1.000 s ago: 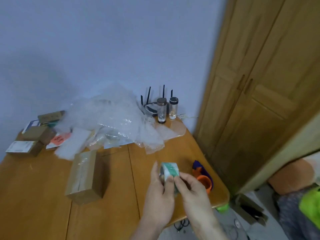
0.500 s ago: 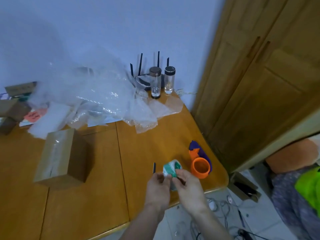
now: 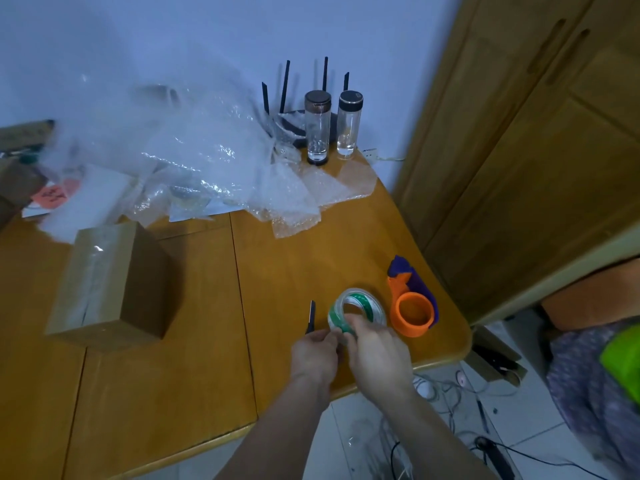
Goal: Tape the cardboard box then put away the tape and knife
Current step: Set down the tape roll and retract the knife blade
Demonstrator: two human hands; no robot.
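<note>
The cardboard box (image 3: 114, 282) stands on the left of the wooden table (image 3: 284, 265), with clear tape running along its top. Near the table's front right corner, both hands hold a roll of clear tape with a green and white core (image 3: 358, 308). My right hand (image 3: 377, 355) grips the roll's near rim, and my left hand (image 3: 313, 353) pinches it from the left. A thin dark knife (image 3: 311, 317) lies on the table just left of the roll, its near end by my left fingers.
An orange and purple tape dispenser (image 3: 412, 303) sits right of the roll. Bubble wrap (image 3: 194, 157) is heaped at the back, beside two glass bottles (image 3: 317, 128) and a router. Small boxes lie far left. Wooden wardrobe doors (image 3: 540, 143) stand on the right; cables lie on the floor.
The view has tilted downward. My hands carried the tape roll down toward the table, close to the orange dispenser, and the knife has come into view.
</note>
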